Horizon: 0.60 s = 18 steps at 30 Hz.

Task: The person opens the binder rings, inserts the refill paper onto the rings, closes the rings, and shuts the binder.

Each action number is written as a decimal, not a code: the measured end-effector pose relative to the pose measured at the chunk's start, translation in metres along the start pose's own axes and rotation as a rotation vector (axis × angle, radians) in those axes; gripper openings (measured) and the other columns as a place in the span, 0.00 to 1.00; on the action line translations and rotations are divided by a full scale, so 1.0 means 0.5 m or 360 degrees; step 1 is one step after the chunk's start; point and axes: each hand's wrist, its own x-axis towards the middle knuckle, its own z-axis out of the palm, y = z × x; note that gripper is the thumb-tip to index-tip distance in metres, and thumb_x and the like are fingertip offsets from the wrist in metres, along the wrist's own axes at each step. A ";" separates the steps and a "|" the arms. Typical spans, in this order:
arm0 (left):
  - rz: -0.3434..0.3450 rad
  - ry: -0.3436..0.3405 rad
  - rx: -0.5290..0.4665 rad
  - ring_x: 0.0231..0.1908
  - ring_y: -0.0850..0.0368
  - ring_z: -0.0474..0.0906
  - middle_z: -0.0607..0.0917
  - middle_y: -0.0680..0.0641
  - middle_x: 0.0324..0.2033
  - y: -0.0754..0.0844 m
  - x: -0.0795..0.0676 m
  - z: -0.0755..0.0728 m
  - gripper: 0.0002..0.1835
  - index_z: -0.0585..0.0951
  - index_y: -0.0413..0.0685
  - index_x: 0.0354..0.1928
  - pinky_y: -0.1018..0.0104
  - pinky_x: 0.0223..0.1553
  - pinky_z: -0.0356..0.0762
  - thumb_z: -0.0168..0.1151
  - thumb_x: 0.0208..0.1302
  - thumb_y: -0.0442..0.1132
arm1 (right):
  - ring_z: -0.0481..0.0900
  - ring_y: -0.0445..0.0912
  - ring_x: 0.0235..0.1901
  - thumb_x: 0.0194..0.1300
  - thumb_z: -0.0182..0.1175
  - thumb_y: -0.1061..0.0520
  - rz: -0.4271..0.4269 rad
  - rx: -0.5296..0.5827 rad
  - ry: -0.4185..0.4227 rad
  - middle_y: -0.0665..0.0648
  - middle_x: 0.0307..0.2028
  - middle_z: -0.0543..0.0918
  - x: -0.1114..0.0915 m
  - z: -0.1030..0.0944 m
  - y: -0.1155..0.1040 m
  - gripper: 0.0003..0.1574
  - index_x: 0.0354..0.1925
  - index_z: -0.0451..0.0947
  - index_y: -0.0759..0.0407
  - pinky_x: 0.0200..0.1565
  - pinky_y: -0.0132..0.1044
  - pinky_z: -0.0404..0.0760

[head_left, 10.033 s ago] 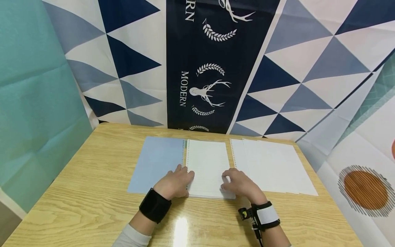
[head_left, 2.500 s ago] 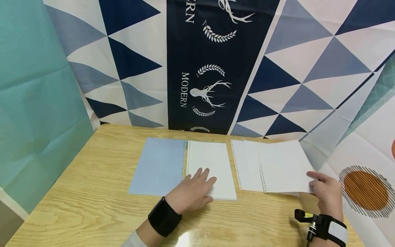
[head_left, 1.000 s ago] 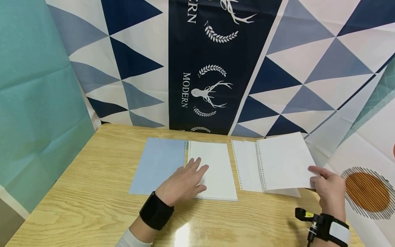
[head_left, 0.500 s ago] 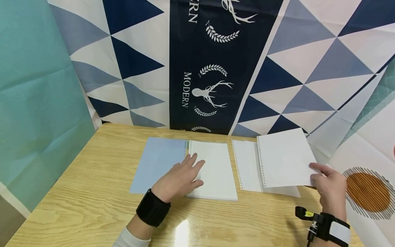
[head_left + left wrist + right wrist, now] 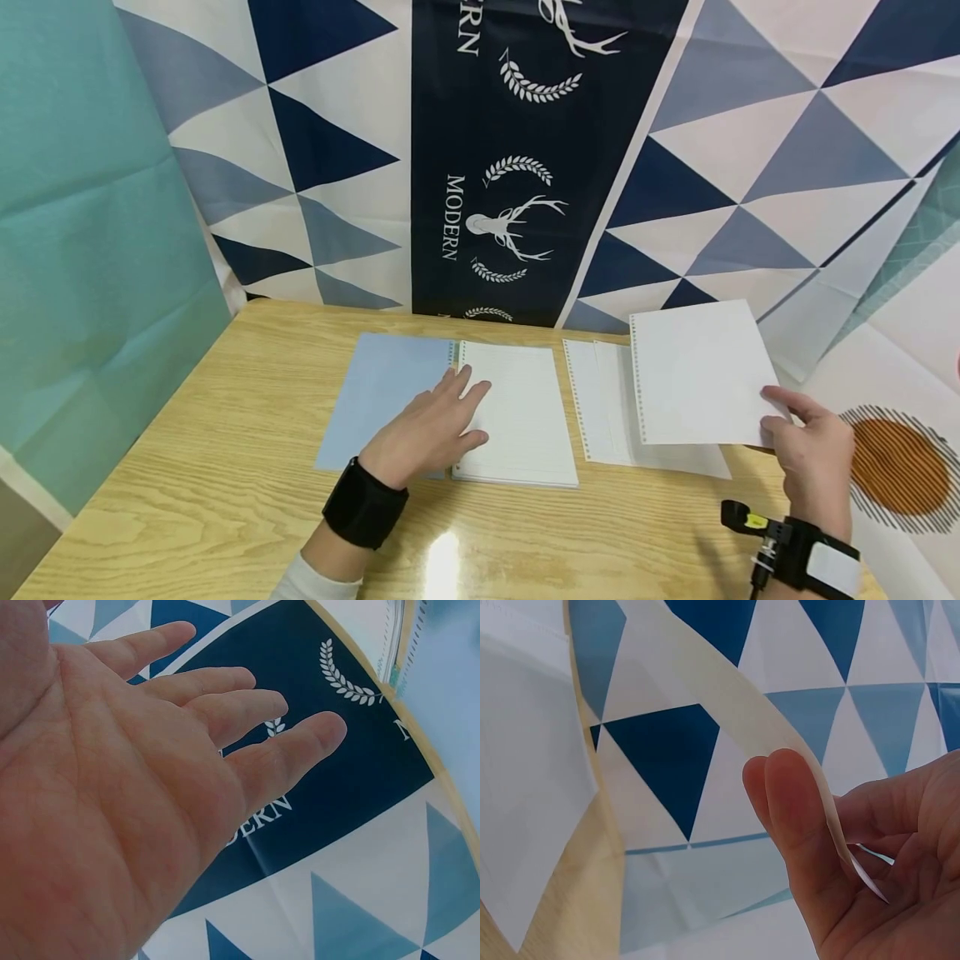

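My right hand (image 5: 813,442) pinches the right edge of a white loose-leaf sheet (image 5: 697,375) with holes down its left side, raised over other sheets. Its thumb and fingers hold the sheet (image 5: 739,697), seen nearly edge-on, in the right wrist view. Overlapping white loose-leaf sheets (image 5: 600,408) lie beneath on the right. My left hand (image 5: 423,433), fingers straight and spread, is over the gap between a light-blue notebook cover (image 5: 367,392) and a stack of lined pages (image 5: 525,417). The left wrist view shows the left palm (image 5: 112,795) and nothing held.
All the paper is on a wooden table (image 5: 202,467), whose back edge meets a patterned cloth (image 5: 495,167). A teal cloth (image 5: 97,250) hangs at the left. A white cloth with an orange circle (image 5: 896,467) borders the right side.
Ten seconds ago both hands were at the lined pages. My right hand has since taken a loose sheet at the right and raised it up and away. My left hand has drifted slightly left.
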 end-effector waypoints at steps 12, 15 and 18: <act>-0.0040 0.0020 -0.0041 0.80 0.39 0.50 0.54 0.37 0.80 -0.008 -0.008 -0.010 0.35 0.60 0.53 0.79 0.35 0.71 0.63 0.57 0.76 0.52 | 0.76 0.47 0.44 0.68 0.52 0.67 -0.0087 -0.0024 0.0035 0.66 0.70 0.67 -0.010 0.002 -0.015 0.31 0.68 0.74 0.60 0.26 0.25 0.76; -0.0045 0.0027 -0.0050 0.80 0.38 0.50 0.54 0.37 0.80 -0.010 -0.009 -0.011 0.35 0.60 0.52 0.79 0.35 0.71 0.63 0.57 0.76 0.52 | 0.75 0.37 0.33 0.68 0.51 0.67 -0.0122 -0.0040 0.0016 0.66 0.68 0.68 -0.013 0.003 -0.017 0.29 0.66 0.75 0.64 0.24 0.29 0.77; -0.0046 0.0036 -0.0058 0.80 0.38 0.50 0.54 0.37 0.80 -0.011 -0.009 -0.014 0.35 0.60 0.52 0.79 0.34 0.71 0.62 0.57 0.76 0.52 | 0.75 0.32 0.27 0.69 0.50 0.68 -0.0133 -0.0051 -0.0019 0.70 0.69 0.68 -0.014 0.005 -0.021 0.28 0.66 0.74 0.66 0.24 0.30 0.78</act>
